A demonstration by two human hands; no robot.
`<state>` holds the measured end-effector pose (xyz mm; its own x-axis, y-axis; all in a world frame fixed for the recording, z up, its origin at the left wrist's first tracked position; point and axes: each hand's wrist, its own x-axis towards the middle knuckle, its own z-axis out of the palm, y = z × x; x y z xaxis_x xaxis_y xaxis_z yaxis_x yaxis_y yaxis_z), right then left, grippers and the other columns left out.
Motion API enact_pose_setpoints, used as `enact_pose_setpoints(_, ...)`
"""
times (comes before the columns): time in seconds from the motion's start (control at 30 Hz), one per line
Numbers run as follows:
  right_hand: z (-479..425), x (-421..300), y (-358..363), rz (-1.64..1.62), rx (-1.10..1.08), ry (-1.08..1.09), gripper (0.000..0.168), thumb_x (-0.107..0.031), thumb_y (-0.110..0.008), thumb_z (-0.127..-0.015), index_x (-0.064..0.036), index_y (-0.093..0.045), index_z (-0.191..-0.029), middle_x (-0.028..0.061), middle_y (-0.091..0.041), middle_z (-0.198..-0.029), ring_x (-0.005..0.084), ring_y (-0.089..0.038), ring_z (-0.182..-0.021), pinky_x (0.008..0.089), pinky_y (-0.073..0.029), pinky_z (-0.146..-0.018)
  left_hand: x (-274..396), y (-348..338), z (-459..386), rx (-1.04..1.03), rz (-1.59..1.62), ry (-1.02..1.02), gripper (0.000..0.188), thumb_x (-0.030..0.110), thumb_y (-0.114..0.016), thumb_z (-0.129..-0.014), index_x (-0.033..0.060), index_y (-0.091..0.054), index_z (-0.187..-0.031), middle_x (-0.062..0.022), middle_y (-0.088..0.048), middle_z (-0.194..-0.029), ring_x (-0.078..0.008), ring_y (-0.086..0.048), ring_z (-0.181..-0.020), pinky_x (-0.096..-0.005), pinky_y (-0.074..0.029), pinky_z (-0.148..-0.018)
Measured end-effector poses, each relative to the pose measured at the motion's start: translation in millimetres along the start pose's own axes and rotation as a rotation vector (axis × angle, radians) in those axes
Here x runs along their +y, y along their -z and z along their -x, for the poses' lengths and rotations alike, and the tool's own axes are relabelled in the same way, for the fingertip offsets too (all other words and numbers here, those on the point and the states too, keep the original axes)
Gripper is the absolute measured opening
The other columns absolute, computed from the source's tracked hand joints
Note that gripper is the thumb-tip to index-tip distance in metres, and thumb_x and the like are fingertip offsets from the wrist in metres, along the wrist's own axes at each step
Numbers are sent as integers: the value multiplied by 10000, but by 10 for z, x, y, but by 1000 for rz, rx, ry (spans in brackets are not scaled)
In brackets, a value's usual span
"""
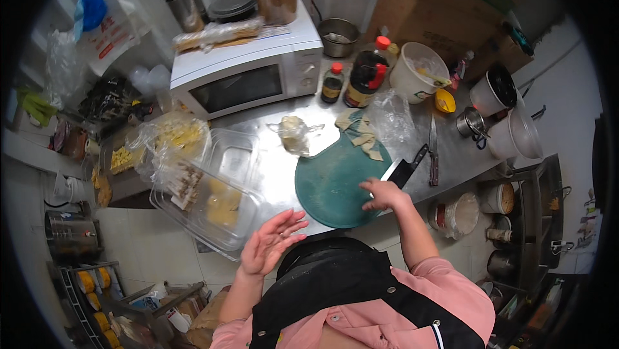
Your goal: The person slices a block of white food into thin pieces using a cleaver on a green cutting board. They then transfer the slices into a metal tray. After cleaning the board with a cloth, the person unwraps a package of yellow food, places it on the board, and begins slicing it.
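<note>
My left hand (271, 242) is raised in front of the steel table's near edge, fingers apart and holding nothing. It is nearest to a clear plastic bin (249, 211) with pale yellow food in it. My right hand (384, 195) hovers at the right rim of a round green cutting board (331, 182), its fingers spread and nothing seen in them. Just beyond that hand lies a cleaver (400, 171) with a black handle, its blade partly over the board. A patterned cloth (360, 131) rests on the board's far edge. Behind the board sits a tied plastic bag (294, 136) with pale contents.
A kitchen knife (434, 155) lies right of the cleaver. Farther back stand a white microwave (246, 68), a small sauce bottle (332, 83), a large one (365, 78) and a white bucket (418, 73). Bagged yellow food (179, 133) lies at left; a crumpled plastic bag (394, 119) is behind the board.
</note>
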<state>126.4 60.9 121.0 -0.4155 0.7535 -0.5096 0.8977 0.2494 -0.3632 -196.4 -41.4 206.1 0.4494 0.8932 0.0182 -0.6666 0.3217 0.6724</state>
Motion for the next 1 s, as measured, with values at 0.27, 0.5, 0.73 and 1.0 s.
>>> enact_pose_setpoints(0.27, -1312, 927, 85, -61, 463, -163, 458, -214, -523, -813, -152, -415, -1253, 201, -439, -1181, 372, -569, -869, 431, -468, -742, -1156, -177, -1061, 282, 478, 131, 665, 574, -343, -851, 179, -249, -1378, -123, -218, -1423, -335, -261, -1262, -536, -230, -1009)
enact_pose_setpoints(0.5, -875, 619, 97, -394, 817, 335, 169, -201, -544, -807, -58, -584, -887, 176, -549, -920, 358, -571, -720, 413, -462, -630, -1664, -214, -1445, 600, 493, 88, 591, 575, -361, -843, 240, -330, -1329, -111, -273, -1374, -361, -240, -1258, -612, -218, -983)
enact_pose_setpoints(0.73, 90, 225, 64, -191, 789, 587, 309, -201, -612, -727, -67, -544, -997, 165, -382, -1271, 406, -379, -1144, 459, -280, -981, -1971, -215, -1849, 798, 352, -45, 316, 237, -328, -952, 36, -440, -1169, -130, -524, -1093, -242, -539, -981, -383, -460, -859)
enact_pose_setpoints(1.0, 136, 152, -232, -462, 898, 810, 186, -39, -589, -702, 18, -531, -869, 162, -547, -1055, 408, -473, -1037, 437, -388, -898, -2083, -211, -1749, 820, 397, 7, 274, 325, -426, -926, 82, -550, -945, -62, -588, -862, -185, -570, -783, -327, -490, -704)
